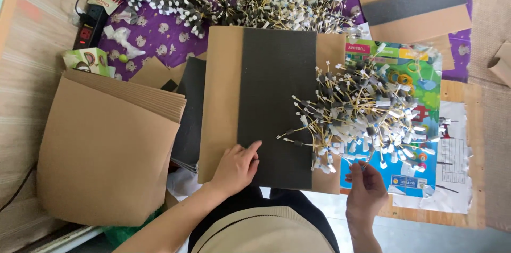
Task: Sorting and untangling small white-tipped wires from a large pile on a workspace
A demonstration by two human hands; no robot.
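Left of the hands lies a stack of brown cardboard sheets [106, 152], well apart from them. Next, the left hand [237, 167] rests palm down, fingers spread, on the near edge of a cardboard board [221, 98] faced with dark foam [274, 93] — holding nothing. Beyond it the foam is bare up to the far edge. At right, the right hand [366, 189] pinches one thin wire at the edge of a heap of small wired parts [362, 117].
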